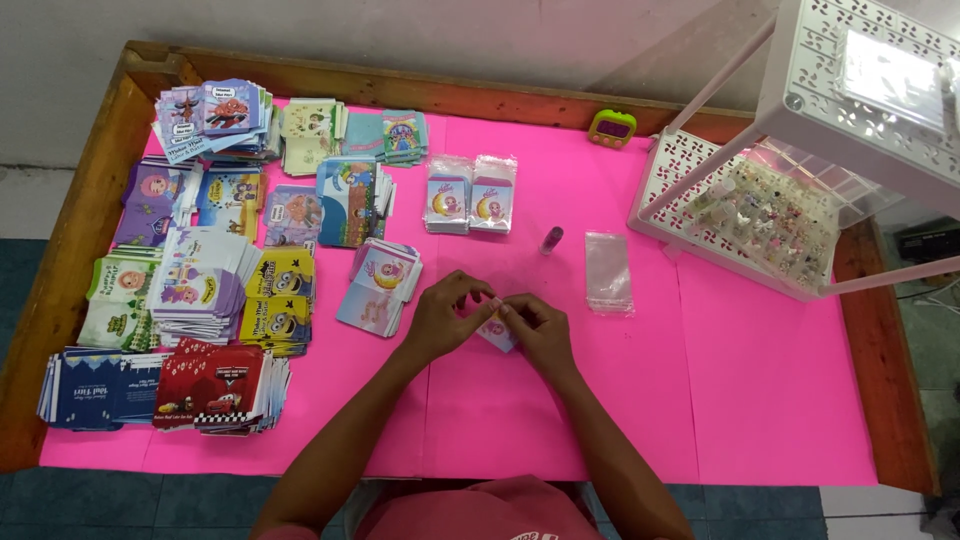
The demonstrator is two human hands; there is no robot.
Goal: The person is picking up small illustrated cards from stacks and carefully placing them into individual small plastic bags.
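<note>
My left hand (pixel 447 316) and my right hand (pixel 540 335) meet over the pink table cover (pixel 620 400), both pinching one small pink printed envelope (pixel 496 330) between their fingertips. Most of the envelope is hidden by my fingers. A loose stack of the same pink envelopes (pixel 380 285) lies just left of my left hand. Two clear-wrapped bundles of envelopes (pixel 470 195) lie beyond my hands.
Several piles of printed envelopes (pixel 200 260) cover the table's left side. A small stack of clear plastic sleeves (pixel 608 272) and a small glue tube (pixel 551 240) lie right of my hands. A white perforated rack (pixel 800 150) stands at right, a small green timer (pixel 611 128) at the back.
</note>
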